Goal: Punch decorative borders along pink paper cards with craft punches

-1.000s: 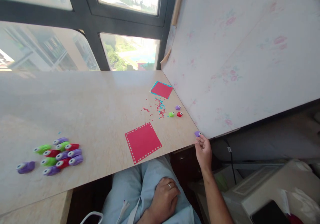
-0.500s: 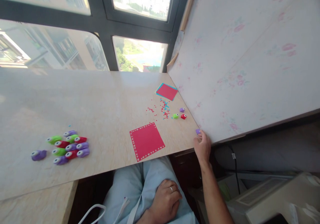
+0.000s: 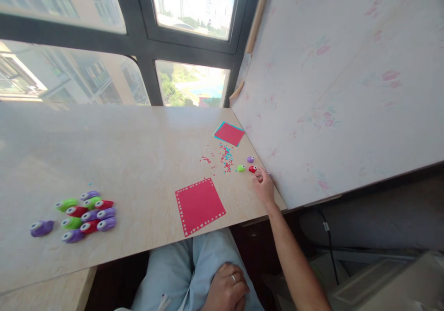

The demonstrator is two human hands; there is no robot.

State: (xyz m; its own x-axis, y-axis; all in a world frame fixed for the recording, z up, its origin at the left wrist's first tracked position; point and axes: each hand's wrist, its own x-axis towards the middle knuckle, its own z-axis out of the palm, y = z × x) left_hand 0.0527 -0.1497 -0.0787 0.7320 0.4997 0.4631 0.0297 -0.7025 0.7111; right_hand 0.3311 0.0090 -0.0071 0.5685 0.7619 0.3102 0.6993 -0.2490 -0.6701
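Note:
My left hand (image 3: pixel 227 287), with a ring on one finger, rests on my lap in a loose curl, holding nothing I can see. Out at the right side of the table, my right hand (image 3: pixel 264 188) has its fingers bent together beside a small red paper punch (image 3: pixel 252 169). A round white part of another punch (image 3: pixel 268 172) shows just behind that hand, against the wall; whether the fingers grip it is hidden. Close by stand a green punch (image 3: pixel 241 168) and a purple punch (image 3: pixel 250 159). A red paper square (image 3: pixel 200 207) with small shapes punched along its edges lies before me.
Red and blue paper bits (image 3: pixel 226 158) are scattered below a stack of coloured paper (image 3: pixel 229 133). At left, several green, red and purple punches (image 3: pixel 88 216) form a cluster, with one purple punch (image 3: pixel 41 228) apart. A flowered wall (image 3: pixel 329 93) bounds the table's right side.
My right hand has moved from the table's front right corner up and left along the wall, to beside the red punch. The view has shifted slightly. My left hand stays on my lap.

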